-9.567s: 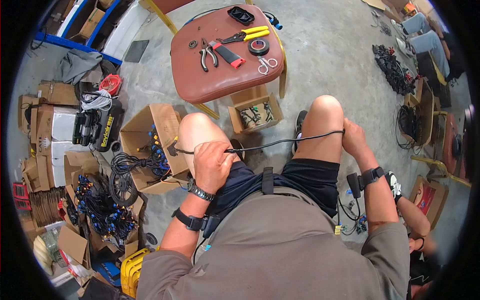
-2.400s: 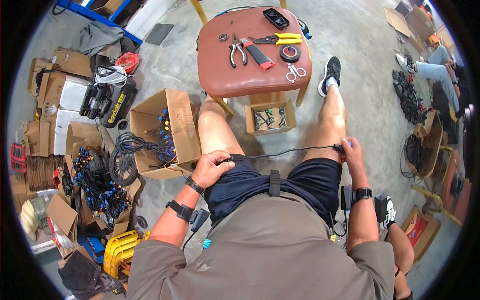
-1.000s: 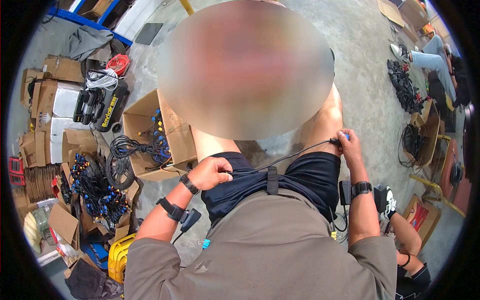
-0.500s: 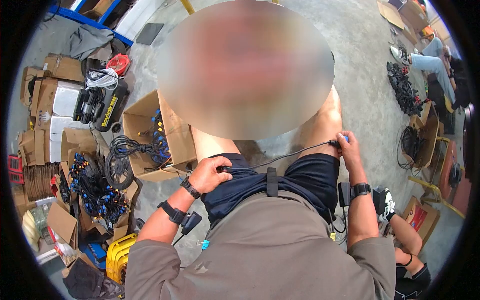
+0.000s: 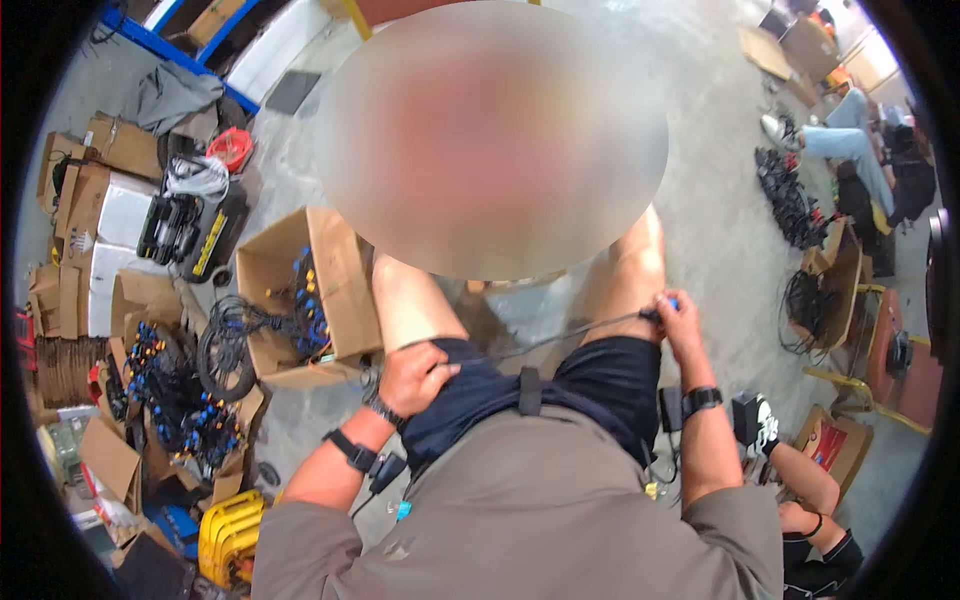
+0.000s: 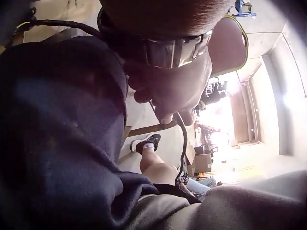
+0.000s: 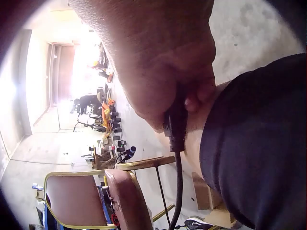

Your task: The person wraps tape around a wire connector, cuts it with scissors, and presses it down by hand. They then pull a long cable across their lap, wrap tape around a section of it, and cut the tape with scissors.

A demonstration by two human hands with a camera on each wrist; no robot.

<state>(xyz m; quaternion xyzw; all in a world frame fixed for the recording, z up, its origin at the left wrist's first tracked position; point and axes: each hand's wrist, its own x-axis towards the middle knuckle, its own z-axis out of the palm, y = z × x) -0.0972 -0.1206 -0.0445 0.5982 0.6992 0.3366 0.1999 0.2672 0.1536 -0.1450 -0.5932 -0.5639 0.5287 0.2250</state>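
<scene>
A thin black cable (image 5: 560, 338) runs between the two hands across the lap. Beside the thigh on the image's left, the left hand (image 5: 414, 378) pinches one end between thumb and fingers; the left wrist view shows the cable (image 6: 183, 143) leaving that hand (image 6: 168, 91). Over the other thigh, the right hand (image 5: 682, 324) grips a black connector with a blue part (image 5: 672, 303). In the right wrist view the black connector (image 7: 176, 127) sticks out of the curled hand (image 7: 163, 72), its cable hanging down. The tip in the left hand is hidden by the fingers.
A blurred oval covers the area ahead. A cardboard box (image 5: 345, 290) of blue-tipped cables stands at the left, beside more cables (image 5: 185, 400) and an air compressor (image 5: 215, 240). A chair (image 7: 127, 201) shows in the right wrist view. Another person's arm (image 5: 805, 480) is at the lower right.
The head view has shifted a little, with some blur. Both hands keep their hold on the cable. Earlier the red chair seat with tools was visible; the blurred oval now covers it.
</scene>
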